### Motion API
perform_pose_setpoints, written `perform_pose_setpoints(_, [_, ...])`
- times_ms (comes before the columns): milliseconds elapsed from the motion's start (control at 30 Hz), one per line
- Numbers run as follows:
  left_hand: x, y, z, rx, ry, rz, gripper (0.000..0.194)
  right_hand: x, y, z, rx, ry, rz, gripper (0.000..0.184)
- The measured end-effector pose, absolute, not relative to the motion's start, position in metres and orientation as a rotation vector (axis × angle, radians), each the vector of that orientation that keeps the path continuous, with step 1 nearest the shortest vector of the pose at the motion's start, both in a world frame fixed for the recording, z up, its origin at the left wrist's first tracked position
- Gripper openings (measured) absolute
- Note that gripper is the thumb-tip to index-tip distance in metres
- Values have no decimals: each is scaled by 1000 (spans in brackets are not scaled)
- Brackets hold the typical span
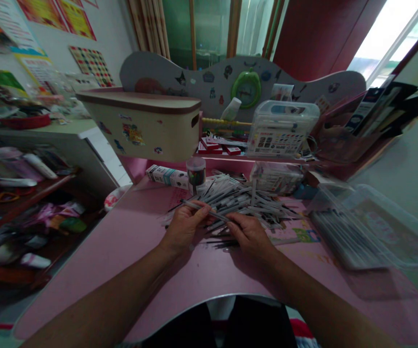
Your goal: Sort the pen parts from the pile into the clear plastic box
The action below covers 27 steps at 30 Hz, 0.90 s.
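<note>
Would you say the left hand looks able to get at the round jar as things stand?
Probably yes: the jar stands just beyond the left hand, with only some low-lying pens between, though that hand is occupied with a held pen.

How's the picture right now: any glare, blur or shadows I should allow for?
In the head view, the upper-right window is blown out; the left-side shelves look blurred and stretched; soft shadows lie below the left hand and right hand on the pink desk.
</note>
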<state>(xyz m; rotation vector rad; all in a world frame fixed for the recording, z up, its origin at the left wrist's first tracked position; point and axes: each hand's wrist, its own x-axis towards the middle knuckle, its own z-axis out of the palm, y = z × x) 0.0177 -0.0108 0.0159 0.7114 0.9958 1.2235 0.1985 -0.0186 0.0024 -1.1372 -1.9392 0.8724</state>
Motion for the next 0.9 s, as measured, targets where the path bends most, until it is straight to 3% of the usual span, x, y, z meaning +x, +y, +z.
perform_pose_setpoints(900, [20, -11, 10, 742, 905, 1248, 30, 203, -17, 8, -1080, -1922, 1022, 21])
